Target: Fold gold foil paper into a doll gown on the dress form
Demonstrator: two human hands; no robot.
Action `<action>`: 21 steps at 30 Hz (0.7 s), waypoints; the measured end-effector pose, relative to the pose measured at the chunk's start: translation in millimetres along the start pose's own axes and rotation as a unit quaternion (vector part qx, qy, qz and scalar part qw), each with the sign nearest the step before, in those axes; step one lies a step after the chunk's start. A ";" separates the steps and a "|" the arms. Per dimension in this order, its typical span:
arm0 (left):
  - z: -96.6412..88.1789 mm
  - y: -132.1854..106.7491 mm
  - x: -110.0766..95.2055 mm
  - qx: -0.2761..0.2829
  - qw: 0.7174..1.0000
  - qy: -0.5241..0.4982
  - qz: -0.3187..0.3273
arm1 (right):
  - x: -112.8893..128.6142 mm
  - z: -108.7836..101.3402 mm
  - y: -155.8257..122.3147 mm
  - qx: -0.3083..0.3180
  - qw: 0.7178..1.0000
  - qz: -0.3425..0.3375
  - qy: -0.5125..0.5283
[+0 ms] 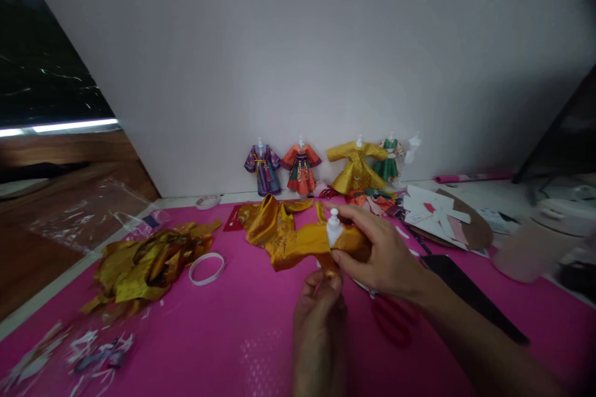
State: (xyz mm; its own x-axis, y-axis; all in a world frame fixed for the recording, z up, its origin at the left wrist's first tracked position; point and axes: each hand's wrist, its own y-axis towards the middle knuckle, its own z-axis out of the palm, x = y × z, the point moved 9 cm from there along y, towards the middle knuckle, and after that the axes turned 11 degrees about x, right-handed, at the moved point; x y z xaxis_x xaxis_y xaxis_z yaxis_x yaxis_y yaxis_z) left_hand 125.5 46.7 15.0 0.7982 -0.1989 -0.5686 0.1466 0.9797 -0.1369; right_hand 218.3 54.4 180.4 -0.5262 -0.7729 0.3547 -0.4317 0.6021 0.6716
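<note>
A small white doll mannequin (334, 229) stands upright in my right hand (384, 251), its knobbed neck above the fingers. Golden-yellow satin cloth (298, 245) wraps around its body and stretches out to the left like a sleeve. My right thumb and fingers close round the mannequin and the cloth on it. Below, my left hand (321, 304) pinches the lower end of the cloth between thumb and fingers. Red-handled scissors (393, 319) lie partly hidden under my right forearm. More gold fabric (261, 220) sits just behind the held piece.
Dressed mannequins, among them a purple robe (262, 167) and a gold dress (358, 167), line the wall. Gold scraps (144, 267) and a white tape ring (207, 268) lie left on the pink mat (200, 341). Right are paper pieces (433, 217), a black strip (472, 294) and a pale cup (531, 248).
</note>
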 end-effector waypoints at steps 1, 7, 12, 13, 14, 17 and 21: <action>0.7 0.8 0.3 -0.001 1.000 0.002 0.002 | 0.2 0.0 -0.2 -0.002 1.000 -0.002 -0.002; 5.2 4.6 1.8 -0.023 0.999 -0.003 0.035 | 3.7 0.8 -0.3 0.000 0.999 -0.033 0.004; 2.6 10.2 4.5 -0.042 0.998 0.011 0.050 | 3.5 1.3 -2.0 0.009 0.999 -0.040 0.005; 2.1 11.1 4.5 -0.040 0.998 0.015 0.049 | 3.3 2.1 -2.5 0.013 0.999 -0.039 0.003; 1.7 11.8 4.4 -0.038 0.998 0.020 0.047 | 2.8 2.6 -3.0 0.013 0.999 -0.037 0.001; 0.6 12.6 3.1 -0.033 0.998 0.040 0.046 | -0.2 4.6 -4.1 0.007 1.000 -0.026 -0.013; 0.4 12.0 0.0 -0.027 0.995 0.077 0.060 | -4.7 7.4 -3.7 0.007 1.000 -0.019 -0.015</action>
State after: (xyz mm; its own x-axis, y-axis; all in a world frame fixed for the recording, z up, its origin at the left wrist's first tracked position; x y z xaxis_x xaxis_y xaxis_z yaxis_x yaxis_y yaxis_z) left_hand 127.4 58.4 13.7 0.7085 -0.0865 -0.7003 0.0203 0.9945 -0.1023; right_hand 216.9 57.3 171.4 -0.5312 -0.7885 0.3099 -0.4615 0.5761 0.6746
